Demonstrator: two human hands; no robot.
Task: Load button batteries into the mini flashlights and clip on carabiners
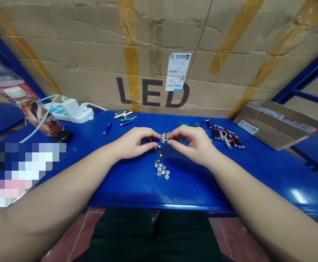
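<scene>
Filling the view behind the table, a large cardboard box (148,47) shows yellow tape, a white shipping label (178,71) and the black letters LED. In front of it runs a blue metal table (202,185), with a flattened piece of cardboard (278,125) lying at its right end. A clear plastic bottle (25,102) leans into view at the left, near a white power strip (68,112). Along the far edge lie a row of finished keychain flashlights (225,138) to the right and a small bunch of colored tubes (124,116) to the left, with one blue tube (107,128) lying apart.

The left hand (134,143) and right hand (191,145) meet above the middle of the table. The left fingers (149,135) are narrowly pinched on a short blue tube (155,140). The right fingers (172,137) pinch narrowly at a cluster of silver parts (163,137), just beside the tube's end. Just below the hands lies a loose pile of small silver discs (162,169).
</scene>
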